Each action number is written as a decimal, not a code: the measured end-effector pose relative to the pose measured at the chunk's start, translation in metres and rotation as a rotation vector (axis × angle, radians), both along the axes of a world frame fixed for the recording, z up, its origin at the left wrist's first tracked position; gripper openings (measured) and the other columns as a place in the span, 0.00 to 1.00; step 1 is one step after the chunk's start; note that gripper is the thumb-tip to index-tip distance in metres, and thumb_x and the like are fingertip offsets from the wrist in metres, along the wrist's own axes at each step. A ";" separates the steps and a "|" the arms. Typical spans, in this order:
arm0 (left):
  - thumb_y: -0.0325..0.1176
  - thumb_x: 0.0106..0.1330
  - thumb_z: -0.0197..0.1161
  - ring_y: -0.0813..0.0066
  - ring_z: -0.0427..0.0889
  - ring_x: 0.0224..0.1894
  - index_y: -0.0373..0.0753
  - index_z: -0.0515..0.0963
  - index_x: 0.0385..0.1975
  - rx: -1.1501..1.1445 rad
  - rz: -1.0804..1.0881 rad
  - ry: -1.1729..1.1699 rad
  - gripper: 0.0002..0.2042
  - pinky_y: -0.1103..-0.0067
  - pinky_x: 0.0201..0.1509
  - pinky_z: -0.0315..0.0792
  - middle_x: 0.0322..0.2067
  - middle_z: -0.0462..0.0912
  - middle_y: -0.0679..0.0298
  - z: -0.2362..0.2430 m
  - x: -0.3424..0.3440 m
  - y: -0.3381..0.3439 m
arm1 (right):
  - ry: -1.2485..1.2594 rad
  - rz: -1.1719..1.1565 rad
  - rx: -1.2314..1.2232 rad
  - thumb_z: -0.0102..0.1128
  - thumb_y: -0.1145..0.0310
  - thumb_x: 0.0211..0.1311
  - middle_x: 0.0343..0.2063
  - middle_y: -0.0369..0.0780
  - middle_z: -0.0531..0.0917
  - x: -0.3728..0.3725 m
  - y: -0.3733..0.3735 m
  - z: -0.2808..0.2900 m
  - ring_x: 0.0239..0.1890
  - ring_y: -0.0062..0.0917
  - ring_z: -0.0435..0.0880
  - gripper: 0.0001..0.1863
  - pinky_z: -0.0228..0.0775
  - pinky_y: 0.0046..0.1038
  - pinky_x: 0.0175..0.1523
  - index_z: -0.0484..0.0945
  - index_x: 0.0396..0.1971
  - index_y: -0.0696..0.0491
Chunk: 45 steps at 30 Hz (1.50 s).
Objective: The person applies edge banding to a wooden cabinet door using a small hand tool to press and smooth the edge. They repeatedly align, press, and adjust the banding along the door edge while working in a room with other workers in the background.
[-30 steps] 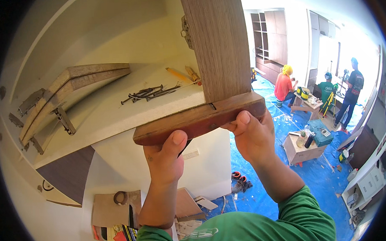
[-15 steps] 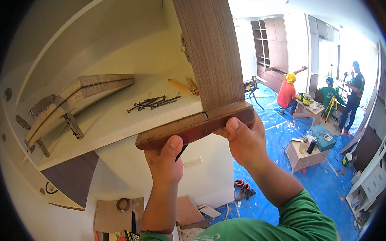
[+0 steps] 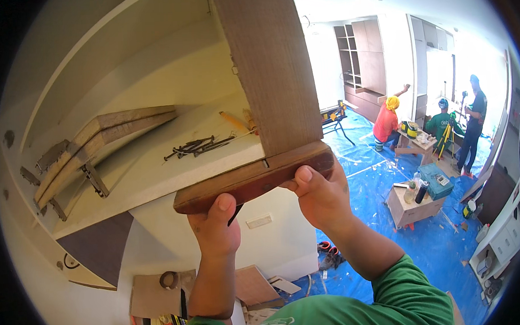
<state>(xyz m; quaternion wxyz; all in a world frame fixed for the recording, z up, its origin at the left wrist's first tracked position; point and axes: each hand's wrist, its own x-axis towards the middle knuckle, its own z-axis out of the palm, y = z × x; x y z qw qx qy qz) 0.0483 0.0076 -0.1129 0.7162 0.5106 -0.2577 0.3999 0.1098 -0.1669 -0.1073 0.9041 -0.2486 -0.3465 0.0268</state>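
Observation:
A dark reddish-brown wooden hand plane point(image 3: 255, 180) spans both my hands, just below the end of a brown wood-grain panel point(image 3: 271, 70). A narrow slot shows in its upper face, which lies along the shelf's front edge; I cannot tell whether it touches the panel. My left hand point(image 3: 216, 221) grips the left end, thumb on the near side. My right hand point(image 3: 321, 197) holds the right end the same way. The other fingers are hidden beneath the plane. On the pale shelf point(image 3: 152, 178) behind lie several dark screws point(image 3: 196, 146) and a yellow pencil-like stick point(image 3: 231, 120).
Two hinged boards point(image 3: 104, 133) lean at the shelf's left. Below stand offcuts point(image 3: 255, 283) and a tape roll point(image 3: 168, 280). Blue sheeting point(image 3: 372, 250) covers the floor at right, with a wooden box point(image 3: 408, 212) carrying a teal case point(image 3: 435, 179). Three people point(image 3: 387, 126) are farther back.
The plane and both my hands sit slightly farther left and lower in the picture. The panel and shelf have shifted left too, as the view has moved. My grip is the same.

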 end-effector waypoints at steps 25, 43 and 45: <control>0.33 0.65 0.70 0.61 0.76 0.64 0.36 0.64 0.68 -0.005 0.018 0.044 0.32 0.57 0.69 0.71 0.62 0.75 0.59 0.004 0.018 -0.043 | -0.069 -0.060 0.079 0.70 0.65 0.65 0.50 0.45 0.83 0.013 -0.036 0.006 0.52 0.32 0.85 0.29 0.82 0.40 0.57 0.69 0.59 0.62; 0.32 0.66 0.70 0.62 0.75 0.65 0.36 0.66 0.67 -0.044 -0.089 -0.005 0.30 0.58 0.69 0.72 0.62 0.76 0.59 0.014 0.019 -0.054 | -0.061 -0.074 0.077 0.66 0.68 0.66 0.50 0.45 0.83 0.019 -0.041 0.001 0.51 0.34 0.86 0.25 0.83 0.41 0.56 0.70 0.59 0.60; 0.31 0.65 0.70 0.64 0.75 0.64 0.35 0.67 0.66 0.029 -0.039 0.025 0.30 0.60 0.69 0.71 0.62 0.76 0.59 0.014 0.028 -0.067 | -0.072 -0.029 0.129 0.67 0.68 0.65 0.50 0.45 0.83 0.023 -0.048 0.003 0.50 0.34 0.86 0.26 0.84 0.41 0.55 0.70 0.59 0.61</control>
